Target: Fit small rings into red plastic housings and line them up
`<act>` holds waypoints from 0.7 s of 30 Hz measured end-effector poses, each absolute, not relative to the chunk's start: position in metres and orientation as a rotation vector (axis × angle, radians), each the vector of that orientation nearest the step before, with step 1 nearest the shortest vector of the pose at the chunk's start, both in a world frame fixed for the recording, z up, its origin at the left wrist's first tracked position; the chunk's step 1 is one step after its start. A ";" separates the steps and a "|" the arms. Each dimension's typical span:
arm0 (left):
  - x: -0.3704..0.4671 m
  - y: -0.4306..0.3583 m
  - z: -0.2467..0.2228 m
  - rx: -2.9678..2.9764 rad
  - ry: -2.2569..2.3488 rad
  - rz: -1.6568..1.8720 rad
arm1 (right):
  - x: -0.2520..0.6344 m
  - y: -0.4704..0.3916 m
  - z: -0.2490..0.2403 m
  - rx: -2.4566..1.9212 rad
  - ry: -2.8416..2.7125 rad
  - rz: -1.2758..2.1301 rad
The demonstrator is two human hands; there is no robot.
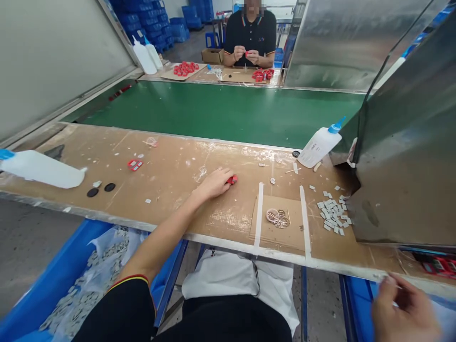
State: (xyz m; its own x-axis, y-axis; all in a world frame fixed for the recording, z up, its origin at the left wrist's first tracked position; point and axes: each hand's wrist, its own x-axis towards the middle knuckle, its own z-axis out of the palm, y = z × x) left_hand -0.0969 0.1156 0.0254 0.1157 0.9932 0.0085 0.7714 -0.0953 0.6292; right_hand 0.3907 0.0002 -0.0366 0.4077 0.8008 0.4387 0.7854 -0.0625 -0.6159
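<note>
On the brown tabletop my left hand (213,184) is closed around a small red plastic part (232,180), which shows past the fingertips. My right hand (406,306) is at the lower right, just off the table's front edge. It is blurred, with the fingers partly curled, and I cannot make out whether it holds anything. Between the hands, a cardboard pad (285,206) is fixed by two strips of white tape and bears a pale ring (272,216) and some thin, shiny looped pieces (283,222). Farther right lies a pile of small grey-white square pieces (333,214).
A white glue bottle (318,148) leans by a metal panel (402,156); another white bottle (42,168) lies left, near black discs (109,187) and a red part (135,164). Beyond the green belt (221,109) a person (251,38) handles a red piece. Blue bins (64,256) stand below.
</note>
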 end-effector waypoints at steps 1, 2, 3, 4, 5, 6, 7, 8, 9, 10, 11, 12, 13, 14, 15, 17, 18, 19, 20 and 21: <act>-0.097 0.111 0.025 1.814 1.680 0.702 | 0.370 -0.002 -0.034 -1.812 -1.389 0.073; -0.097 0.103 0.023 1.665 1.638 0.800 | 0.349 0.000 -0.031 -1.762 -1.445 0.148; -0.095 0.094 0.022 1.488 1.580 0.895 | 0.330 0.004 -0.027 -1.694 -1.518 0.232; -0.092 0.083 0.020 1.299 1.506 0.979 | 0.313 0.010 -0.024 -1.609 -1.603 0.327; -0.088 0.072 0.017 1.118 1.423 1.052 | 0.296 0.018 -0.020 -1.525 -1.679 0.399; -0.082 0.061 0.014 0.958 1.336 1.119 | 0.282 0.026 -0.016 -1.446 -1.749 0.457; -0.075 0.051 0.011 0.822 1.252 1.182 | 0.268 0.033 -0.012 -1.371 -1.814 0.510; -0.067 0.042 0.007 0.707 1.175 1.248 | 0.257 0.040 -0.009 -1.300 -1.869 0.557; -0.059 0.034 0.003 0.609 1.106 1.312 | 0.246 0.046 -0.005 -1.241 -1.913 0.599; -0.051 0.028 -0.001 0.526 1.042 1.366 | 0.237 0.050 -0.002 -1.195 -1.943 0.627; -0.044 0.022 -0.005 0.459 0.986 1.411 | 0.229 0.053 0.001 -1.164 -1.963 0.645; -0.038 0.018 -0.009 0.411 0.936 1.440 | 0.223 0.055 0.003 -1.144 -1.979 0.653; -0.032 0.014 -0.012 0.390 0.895 1.456 | 0.217 0.057 0.004 -1.130 -1.996 0.654; -0.028 0.011 -0.015 0.397 0.873 1.458 | 0.213 0.058 0.006 -1.116 -2.019 0.657; -0.025 0.009 -0.017 0.430 0.872 1.446 | 0.209 0.060 0.007 -1.098 -2.046 0.665; -0.021 0.005 -0.019 0.538 0.915 1.395 | 0.204 0.065 0.008 -1.064 -2.097 0.682; -0.020 0.004 -0.019 0.593 0.947 1.362 | 0.203 0.069 0.008 -1.056 -2.114 0.671; -0.020 0.003 -0.019 0.641 0.979 1.332 | 0.202 0.072 0.009 -1.060 -2.127 0.638; -0.019 0.003 -0.019 0.683 1.008 1.311 | 0.202 0.075 0.009 -1.075 -2.137 0.587; -0.019 0.003 -0.018 0.727 1.034 1.299 | 0.202 0.077 0.010 -1.095 -2.147 0.525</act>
